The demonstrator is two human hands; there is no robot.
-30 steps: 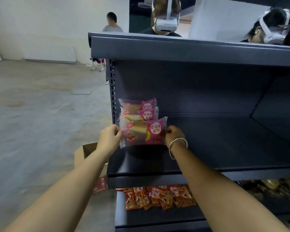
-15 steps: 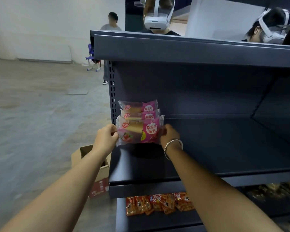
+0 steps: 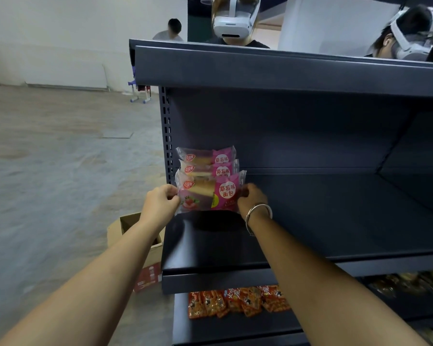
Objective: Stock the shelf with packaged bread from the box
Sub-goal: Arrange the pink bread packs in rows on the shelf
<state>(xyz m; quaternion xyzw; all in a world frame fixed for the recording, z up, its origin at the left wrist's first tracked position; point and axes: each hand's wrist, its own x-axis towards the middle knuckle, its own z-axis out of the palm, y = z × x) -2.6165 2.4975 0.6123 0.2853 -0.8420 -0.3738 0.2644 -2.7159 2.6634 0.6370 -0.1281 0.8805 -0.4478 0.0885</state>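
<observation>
A cardboard box (image 3: 135, 236) sits on the floor below the left hand (image 3: 160, 202), partly hidden by that forearm. Both hands pinch the front bread pack (image 3: 209, 193) by its ends, the right hand (image 3: 251, 199) wearing a bracelet (image 3: 259, 211). Three bread packs stand in a row at the shelf (image 3: 310, 221)'s left end, two behind the grip. Red snack packs (image 3: 238, 302) lie one shelf below.

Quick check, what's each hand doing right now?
Left hand: pinching the left edge of the front bread pack.
Right hand: pinching the right edge of the same pack.
</observation>
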